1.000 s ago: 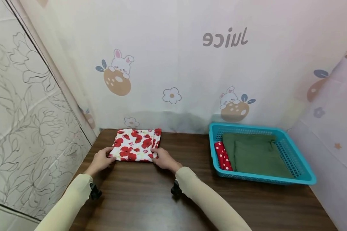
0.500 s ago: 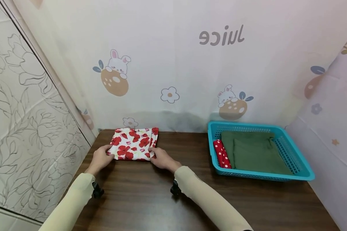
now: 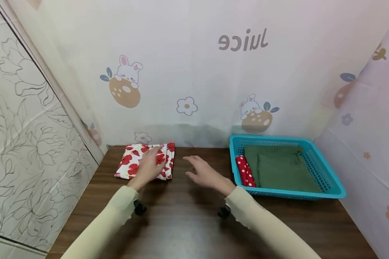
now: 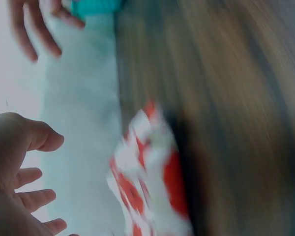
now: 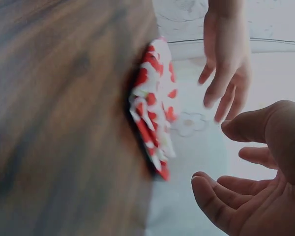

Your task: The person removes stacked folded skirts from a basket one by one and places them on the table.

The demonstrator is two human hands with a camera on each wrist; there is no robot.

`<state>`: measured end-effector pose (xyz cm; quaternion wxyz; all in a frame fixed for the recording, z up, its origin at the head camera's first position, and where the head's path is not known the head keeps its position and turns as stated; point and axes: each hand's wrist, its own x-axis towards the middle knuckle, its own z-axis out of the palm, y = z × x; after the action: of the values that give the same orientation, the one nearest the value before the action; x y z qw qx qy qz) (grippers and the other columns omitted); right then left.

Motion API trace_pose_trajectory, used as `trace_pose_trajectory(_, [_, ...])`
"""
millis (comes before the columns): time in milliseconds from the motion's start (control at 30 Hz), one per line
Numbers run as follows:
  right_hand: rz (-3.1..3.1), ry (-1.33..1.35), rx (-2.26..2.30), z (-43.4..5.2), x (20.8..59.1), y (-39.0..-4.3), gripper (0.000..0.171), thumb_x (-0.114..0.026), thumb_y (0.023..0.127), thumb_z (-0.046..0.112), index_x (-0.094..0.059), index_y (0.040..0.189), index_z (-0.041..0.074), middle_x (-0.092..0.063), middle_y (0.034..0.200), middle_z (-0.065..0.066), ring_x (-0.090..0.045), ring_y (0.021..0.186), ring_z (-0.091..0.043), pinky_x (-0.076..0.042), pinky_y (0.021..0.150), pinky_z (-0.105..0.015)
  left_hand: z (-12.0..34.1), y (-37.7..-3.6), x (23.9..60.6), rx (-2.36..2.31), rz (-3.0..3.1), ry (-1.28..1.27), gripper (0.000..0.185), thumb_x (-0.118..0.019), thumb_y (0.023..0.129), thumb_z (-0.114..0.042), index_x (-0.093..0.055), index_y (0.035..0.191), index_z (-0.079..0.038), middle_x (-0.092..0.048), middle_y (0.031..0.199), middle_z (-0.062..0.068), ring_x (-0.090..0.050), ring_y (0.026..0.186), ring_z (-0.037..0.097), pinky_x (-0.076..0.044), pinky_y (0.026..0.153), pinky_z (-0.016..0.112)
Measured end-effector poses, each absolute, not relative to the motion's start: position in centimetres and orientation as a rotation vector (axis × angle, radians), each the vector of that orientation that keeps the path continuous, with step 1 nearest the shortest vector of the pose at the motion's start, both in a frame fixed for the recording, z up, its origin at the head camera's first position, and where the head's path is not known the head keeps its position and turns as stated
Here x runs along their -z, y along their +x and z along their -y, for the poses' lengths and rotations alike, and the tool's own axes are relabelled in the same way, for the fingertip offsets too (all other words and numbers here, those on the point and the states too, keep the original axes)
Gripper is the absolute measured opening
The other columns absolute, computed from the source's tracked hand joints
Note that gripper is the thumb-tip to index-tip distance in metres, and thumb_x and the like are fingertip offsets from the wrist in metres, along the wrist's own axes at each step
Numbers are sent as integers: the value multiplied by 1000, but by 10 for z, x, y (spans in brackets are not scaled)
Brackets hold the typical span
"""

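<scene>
Folded poppy-print cloth (image 3: pixel 146 162) lies at the far left of the tabletop (image 3: pixel 188 219), by the curtain. Left hand (image 3: pixel 150 166) hovers over it, fingers loose, holding nothing. Right hand (image 3: pixel 205 174) is spread wide, empty, between the cloth and the teal basket (image 3: pixel 324 180).

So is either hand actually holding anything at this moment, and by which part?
Nothing is held. The left hand hovers open over the floral cloth; the right hand is open above the table.

Home laundry corner: cartoon curtain (image 3: pixel 194 72), basket (image 3: pixel 327 190) of folded clothes (image 3: pixel 278 169).
</scene>
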<state>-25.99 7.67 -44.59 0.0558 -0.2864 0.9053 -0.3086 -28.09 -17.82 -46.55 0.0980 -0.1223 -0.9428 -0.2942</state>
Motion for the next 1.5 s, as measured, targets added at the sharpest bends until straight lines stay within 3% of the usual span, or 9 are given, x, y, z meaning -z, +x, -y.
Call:
trace_pose_trajectory(400, [-2950, -1078, 889, -159, 393, -256, 52, -70, 99, 15, -53, 147, 4, -61, 142, -18, -66, 111, -31, -58, 92, -49, 81, -281, 425, 903, 2755, -678, 69, -72, 97, -27, -41, 157, -13, -42, 159, 17, -41, 145, 37, -40, 116, 55])
trace_pose_trajectory(567, [-3032, -897, 867, -213, 377, -262, 53, -70, 98, 14, -52, 146, 1, -59, 142, -21, -64, 115, -37, -58, 90, -55, 45, -277, 408, 970, 2714, -808, 71, -71, 97, -30, -38, 158, -14, -39, 161, 13, -39, 147, 31, -40, 119, 48])
trace_pose_trajectory(700, [-3089, -758, 813, -255, 369, -262, 57, -70, 98, 19, -50, 148, 0, -55, 147, -25, -57, 126, -44, -50, 99, -65, 11, -275, 399, 1015, 2681, -911, 72, -71, 97, -31, -37, 158, -14, -38, 161, 10, -39, 147, 28, -41, 118, 45])
trace_pose_trajectory(800, [-3134, -700, 751, -280, 372, -261, 60, -71, 98, 24, -49, 148, 1, -51, 149, -28, -49, 133, -49, -43, 102, -72, -12, -274, 395, 1057, 2664, -983, 74, -70, 97, -33, -35, 159, -15, -37, 162, 9, -40, 145, 27, -44, 116, 43])
trace_pose_trajectory(1000, [-3196, -648, 612, -324, 387, -264, 64, -75, 94, 29, -51, 147, 2, -42, 148, -38, -42, 130, -58, -39, 96, -80, -57, -271, 397, 1177, 2704, -1014, 79, -68, 96, -39, -28, 162, -19, -34, 163, 4, -40, 144, 23, -46, 113, 41])
trace_pose_trajectory(1233, [-3195, -501, 564, -375, 407, -263, 72, -75, 94, 34, -44, 149, -2, -36, 147, -45, -35, 129, -64, -35, 93, -82, -109, -269, 419, 1216, 2854, -934, 88, -68, 95, -49, -19, 165, -25, -29, 166, 4, -37, 149, 20, -46, 113, 38])
trace_pose_trajectory(1500, [-3024, -211, 706, -418, 435, -257, 92, -66, 99, 44, -20, 153, -15, -23, 148, -49, -27, 129, -67, -35, 94, -78, -147, -265, 435, 1432, 2915, -700, 94, -72, 90, -54, -17, 164, -32, -32, 163, 1, -46, 140, 20, -52, 105, 41])
